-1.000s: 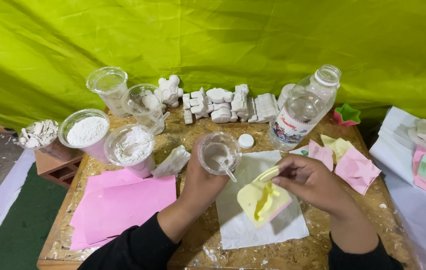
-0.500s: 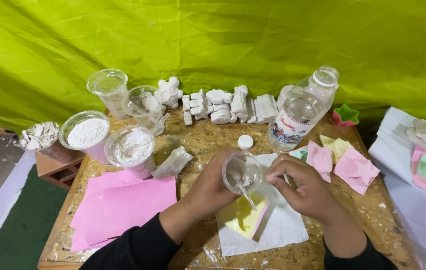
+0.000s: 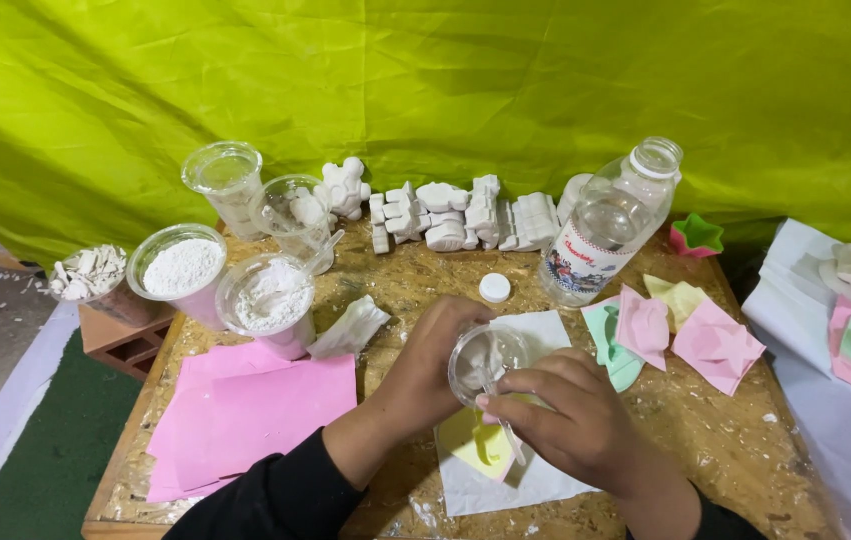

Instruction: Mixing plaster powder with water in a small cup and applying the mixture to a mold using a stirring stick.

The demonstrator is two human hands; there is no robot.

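1. A clear plastic bottle (image 3: 605, 225) stands uncapped at the back of the tabletop (image 3: 705, 440), little or nothing visible inside; its white cap (image 3: 494, 287) lies nearby.
2. Two clear cups (image 3: 183, 270) beside pink paper sheets (image 3: 255, 415) hold white powder.
3. The left hand (image 3: 425, 365) is wrapped around a small clear cup (image 3: 485, 362), tipped over a yellow mould (image 3: 480, 445) on white paper (image 3: 535, 480); the cup looks milky inside.
4. The right hand (image 3: 560, 415) pinches a thin stick (image 3: 500, 415) that reaches into that cup.
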